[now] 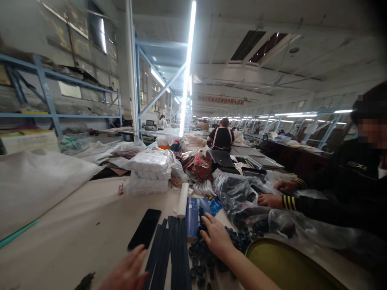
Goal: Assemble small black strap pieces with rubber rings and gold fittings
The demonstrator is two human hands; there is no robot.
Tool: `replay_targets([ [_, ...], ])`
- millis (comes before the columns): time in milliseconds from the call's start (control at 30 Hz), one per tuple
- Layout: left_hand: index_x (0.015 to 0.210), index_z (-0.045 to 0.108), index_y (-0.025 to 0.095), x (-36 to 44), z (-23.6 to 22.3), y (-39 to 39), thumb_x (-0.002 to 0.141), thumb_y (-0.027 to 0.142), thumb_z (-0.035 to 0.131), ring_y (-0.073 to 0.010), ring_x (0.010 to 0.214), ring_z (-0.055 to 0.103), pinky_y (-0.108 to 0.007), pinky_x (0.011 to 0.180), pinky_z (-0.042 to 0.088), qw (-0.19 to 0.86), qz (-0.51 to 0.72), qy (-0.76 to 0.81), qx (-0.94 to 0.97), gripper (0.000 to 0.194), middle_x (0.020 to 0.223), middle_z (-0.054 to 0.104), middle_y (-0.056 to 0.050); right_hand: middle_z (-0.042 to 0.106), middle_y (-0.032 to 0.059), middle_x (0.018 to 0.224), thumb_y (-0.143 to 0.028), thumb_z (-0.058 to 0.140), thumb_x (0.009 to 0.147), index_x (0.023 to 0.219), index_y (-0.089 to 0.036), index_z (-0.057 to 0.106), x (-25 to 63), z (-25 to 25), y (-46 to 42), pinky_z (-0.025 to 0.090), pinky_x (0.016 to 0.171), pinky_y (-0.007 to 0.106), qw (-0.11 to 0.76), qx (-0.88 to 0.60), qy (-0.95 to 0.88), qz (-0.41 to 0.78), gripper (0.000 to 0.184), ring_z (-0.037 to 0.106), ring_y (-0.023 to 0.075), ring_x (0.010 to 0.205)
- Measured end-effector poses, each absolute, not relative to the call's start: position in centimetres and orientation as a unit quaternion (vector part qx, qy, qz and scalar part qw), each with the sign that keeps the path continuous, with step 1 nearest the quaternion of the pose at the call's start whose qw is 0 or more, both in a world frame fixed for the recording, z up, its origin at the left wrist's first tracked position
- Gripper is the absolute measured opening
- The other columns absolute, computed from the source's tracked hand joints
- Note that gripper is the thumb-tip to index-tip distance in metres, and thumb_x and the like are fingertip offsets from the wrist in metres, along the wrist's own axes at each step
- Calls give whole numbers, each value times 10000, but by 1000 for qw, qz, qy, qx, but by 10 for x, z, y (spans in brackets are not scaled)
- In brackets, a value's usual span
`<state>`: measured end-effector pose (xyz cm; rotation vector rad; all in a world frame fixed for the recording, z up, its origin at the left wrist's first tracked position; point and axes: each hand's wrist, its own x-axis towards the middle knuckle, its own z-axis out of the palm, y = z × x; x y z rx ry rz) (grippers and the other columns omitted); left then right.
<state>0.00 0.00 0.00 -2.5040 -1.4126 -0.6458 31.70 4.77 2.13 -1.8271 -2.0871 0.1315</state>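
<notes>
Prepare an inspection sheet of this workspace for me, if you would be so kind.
Surface: pale tabletop, crowded beyond the hands.
Work items: dark strips side by side; dark round pieces loosely piled, mostly right of them.
Clutter: phone, white roll, wrapped white stacks, crumpled clear plastic.
Grips: left grip, a bare hand, blurred, open near the phone; right grip, also bare, open over the dark round pieces, contact unclear.
Cables: nothing seen.
Surroundings: co-worker's striped sleeve at right; blue shelving at left; lit tube overhead.
</notes>
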Motion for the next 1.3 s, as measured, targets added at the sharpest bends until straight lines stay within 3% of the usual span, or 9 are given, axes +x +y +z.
replay_targets([
  [133,1224,453,196,133,19,36,750,192,494,-224,1052,525,-312,897,437,-50,-92,-476,-873,475,1272,478,-73,412,155,1338,-275,444,771,1241,-105,447,321,11,98,307,991,374,182,-632,-751,59,500,408,257,1197],
  [267,1246,414,135,196,16,66,731,278,553,-274,986,522,-400,856,439,-112,-69,-493,-860,552,1173,523,-123,528,96,1247,-227,414,780,1174,-164,528,341,-4,100,303,984,355,164,-608,-772,89,414,454,222,1146],
  [500,1058,523,177,220,2,57,749,215,533,-228,947,519,-338,852,438,-200,-64,-452,-867,311,1048,551,-72,592,67,1136,-182,402,793,1079,-227,588,381,-8,60,299,965,377,145,-583,-796,82,345,494,213,1065],
  [700,1053,514,210,220,7,60,760,354,551,-223,951,511,-335,852,432,-178,-103,-389,-898,328,1067,535,-54,624,73,1074,-193,392,802,1052,-228,611,399,-6,56,340,922,366,115,-601,-788,59,334,521,217,1033],
  [900,999,534,197,203,9,98,813,212,442,-225,904,523,-357,788,431,-45,-91,-448,-888,208,1003,555,-74,599,105,1146,-244,376,811,1112,-178,573,380,2,78,314,937,342,97,-650,-752,39,366,512,218,1072],
  [1100,1200,413,176,199,-10,114,799,346,493,-267,1014,468,-391,818,404,-20,-83,-479,-874,443,1139,498,-124,657,161,1014,-253,374,800,1031,-138,605,362,-8,102,298,913,441,94,-707,-700,47,347,577,271,975],
  [1300,1180,446,152,174,-11,126,805,426,448,-285,1054,438,-400,843,382,-15,-75,-502,-861,465,1178,467,-147,624,167,1091,-266,392,787,1067,-130,581,351,-11,105,279,944,422,105,-712,-689,90,364,545,270,1033],
])
